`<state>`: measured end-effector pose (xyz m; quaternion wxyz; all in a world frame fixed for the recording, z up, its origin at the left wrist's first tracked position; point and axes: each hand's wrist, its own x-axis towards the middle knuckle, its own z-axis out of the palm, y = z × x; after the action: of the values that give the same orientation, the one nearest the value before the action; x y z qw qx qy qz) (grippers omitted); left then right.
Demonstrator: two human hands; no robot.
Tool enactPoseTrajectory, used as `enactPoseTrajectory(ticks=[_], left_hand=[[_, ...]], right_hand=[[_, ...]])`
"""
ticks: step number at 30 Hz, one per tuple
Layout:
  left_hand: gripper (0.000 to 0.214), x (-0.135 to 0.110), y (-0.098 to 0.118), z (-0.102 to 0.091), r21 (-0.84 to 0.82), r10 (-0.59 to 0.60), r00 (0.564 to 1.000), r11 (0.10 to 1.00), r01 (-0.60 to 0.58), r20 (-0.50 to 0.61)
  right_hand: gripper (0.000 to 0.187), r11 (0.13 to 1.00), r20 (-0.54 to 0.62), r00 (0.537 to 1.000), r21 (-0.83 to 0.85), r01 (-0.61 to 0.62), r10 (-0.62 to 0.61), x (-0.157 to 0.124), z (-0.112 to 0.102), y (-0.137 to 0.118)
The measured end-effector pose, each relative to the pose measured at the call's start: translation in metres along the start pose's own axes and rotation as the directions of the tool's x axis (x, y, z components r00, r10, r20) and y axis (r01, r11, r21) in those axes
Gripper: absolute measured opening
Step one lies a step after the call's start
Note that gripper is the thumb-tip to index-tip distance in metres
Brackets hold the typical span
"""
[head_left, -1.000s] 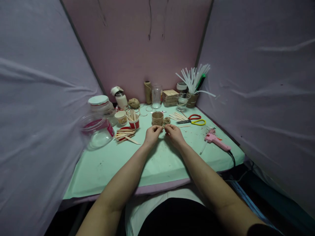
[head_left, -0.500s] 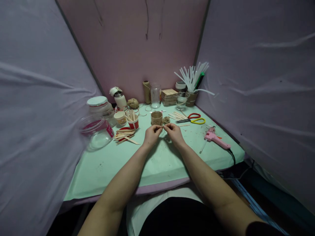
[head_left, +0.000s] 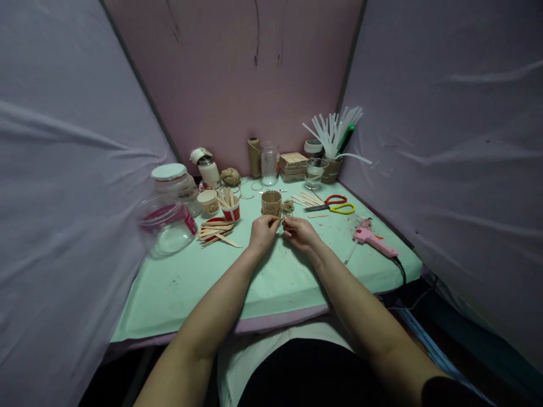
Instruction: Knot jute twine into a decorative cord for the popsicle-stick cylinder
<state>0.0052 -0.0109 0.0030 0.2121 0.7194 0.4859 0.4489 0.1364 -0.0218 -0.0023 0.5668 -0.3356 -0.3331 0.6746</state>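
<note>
My left hand (head_left: 263, 232) is closed in a pinch, its fingertips on what looks like a thin strand of twine. Facing it, my right hand (head_left: 300, 233) pinches the same tan strand, with the two sets of fingertips almost meeting. The strand itself is very small in view and partly hidden by the fingers. Just beyond my left hand stands a small brown twine-wrapped cup (head_left: 271, 202), upright. Beside the cup, past my right fingertips, lies a small ball of twine (head_left: 287, 207).
To the right lie scissors (head_left: 331, 206), thin wooden sticks (head_left: 306, 199) and a pink glue gun (head_left: 373, 238). Craft sticks (head_left: 216, 230), a red cup of sticks (head_left: 231, 211) and clear plastic jars (head_left: 173, 237) stand left. Glue sticks (head_left: 335, 133) fill a pot at the back.
My right hand has turned, its fingers curling more under the fingertips, and has drawn slightly away from the left. My left hand stays nearly in place. The camera view has shifted a little.
</note>
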Motion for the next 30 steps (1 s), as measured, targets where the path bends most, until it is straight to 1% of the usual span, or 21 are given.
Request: enactPoseTrajectory(ticks=[3,5,6,8,10,12,14,15,16,18,19,20,21,24,26,28,30], left_hand=[[0.014,0.000,-0.001,0.001,-0.067,-0.056,0.998,0.996,0.058,0.035],[0.015,-0.001,-0.002,0.002,-0.194,-0.143,0.987,0.969,0.156,0.080],[0.016,-0.002,-0.003,0.003,-0.271,-0.196,0.974,0.937,0.221,0.116],[0.021,-0.002,-0.002,0.004,-0.402,-0.292,0.936,0.846,0.349,0.198],[0.027,-0.002,0.000,0.004,-0.479,-0.352,0.899,0.761,0.437,0.261],[0.030,-0.002,0.002,0.002,-0.530,-0.371,0.876,0.698,0.481,0.307],[0.032,-0.001,0.004,0.000,-0.572,-0.373,0.863,0.646,0.505,0.341],[0.034,-0.001,0.005,-0.002,-0.588,-0.373,0.857,0.624,0.515,0.355],[0.035,-0.001,0.005,-0.003,-0.600,-0.373,0.852,0.605,0.523,0.366],[0.037,0.000,0.003,-0.005,-0.621,-0.372,0.844,0.571,0.536,0.387],[0.038,0.000,0.002,-0.006,-0.631,-0.368,0.841,0.556,0.541,0.397],[0.038,0.001,0.001,-0.006,-0.642,-0.364,0.839,0.541,0.543,0.404],[0.039,0.001,0.000,-0.007,-0.654,-0.358,0.840,0.527,0.543,0.409],[0.036,0.003,0.000,-0.009,-0.675,-0.350,0.840,0.502,0.541,0.413],[0.035,0.003,0.003,-0.010,-0.678,-0.355,0.836,0.489,0.548,0.419],[0.033,0.003,0.007,-0.012,-0.679,-0.361,0.827,0.473,0.561,0.431],[0.032,0.003,0.009,-0.013,-0.681,-0.360,0.821,0.461,0.569,0.443]], right_hand=[[0.030,0.996,0.003,0.999,0.069,-0.052,0.052,0.001,-0.001,-0.002],[0.030,0.996,-0.028,0.998,0.081,-0.050,0.052,0.000,-0.001,-0.003],[0.030,0.997,-0.050,0.998,0.068,-0.034,0.038,-0.001,0.000,-0.004],[0.028,1.000,-0.091,0.996,0.009,0.002,-0.001,-0.002,0.001,-0.004],[0.025,0.997,-0.128,0.991,-0.068,0.022,-0.031,-0.002,0.001,-0.004],[0.022,0.986,-0.185,0.980,-0.157,0.047,-0.077,-0.001,0.001,-0.003],[0.020,0.956,-0.240,0.955,-0.276,0.104,-0.173,0.000,0.000,-0.003],[0.019,0.924,-0.245,0.938,-0.350,0.151,-0.246,0.001,0.000,-0.002],[0.018,0.876,-0.224,0.917,-0.434,0.210,-0.330,0.001,-0.001,-0.002],[0.020,0.735,-0.117,0.866,-0.591,0.332,-0.485,0.002,-0.004,-0.003],[0.020,0.657,-0.049,0.844,-0.652,0.378,-0.534,0.002,-0.005,-0.003],[0.021,0.589,0.012,0.829,-0.698,0.407,-0.559,0.002,-0.006,-0.003],[0.022,0.537,0.056,0.825,-0.733,0.417,-0.563,0.002,-0.007,-0.003],[0.018,0.446,0.124,0.842,-0.802,0.397,-0.526,0.002,-0.009,-0.003],[0.014,0.397,0.138,0.837,-0.831,0.389,-0.530,0.002,-0.010,-0.003],[0.012,0.358,0.129,0.815,-0.852,0.383,-0.566,0.001,-0.010,-0.004],[0.011,0.343,0.111,0.796,-0.860,0.377,-0.595,0.000,-0.010,-0.004]])
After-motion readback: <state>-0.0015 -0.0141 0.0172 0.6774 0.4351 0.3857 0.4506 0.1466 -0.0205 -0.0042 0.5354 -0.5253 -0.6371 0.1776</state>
